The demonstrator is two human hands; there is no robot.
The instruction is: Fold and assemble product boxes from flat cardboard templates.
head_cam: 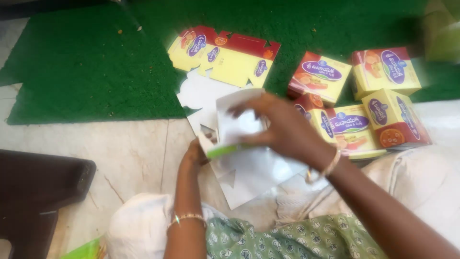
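Head view, and nearest to you it's your own lap: green patterned cloth (287, 237) and pale fabric over your knees, a thin bangle (188, 217) on your left wrist. Down at the near left corner, a dark piece of furniture (38, 187) sits on the pale stone floor (129, 148).

Now the action, centre frame! Your left hand (194, 154) is tucked under the near left edge of a white card box blank (235, 127), fingers closed on that edge, mostly hidden behind the card. Your right hand (282, 127) comes over from the right, wrist wearing a pale bracelet (330, 165), fingers (249, 109) curled narrow and pinching the raised flap of the blank from above. The blank is held just above your lap, its white inner side facing you, one panel folded up, a sliver of green edge showing at its near side. More white flat blanks (254, 177) lie beneath it, on your lap and the floor.

Further out, right of your right hand, four or five made-up boxes (354, 127) in yellow and red with purple ovals are huddled together, touching. Far centre, a printed flat blank (225, 55) lies face up on the green mat (86, 67), which spreads across the whole far side.
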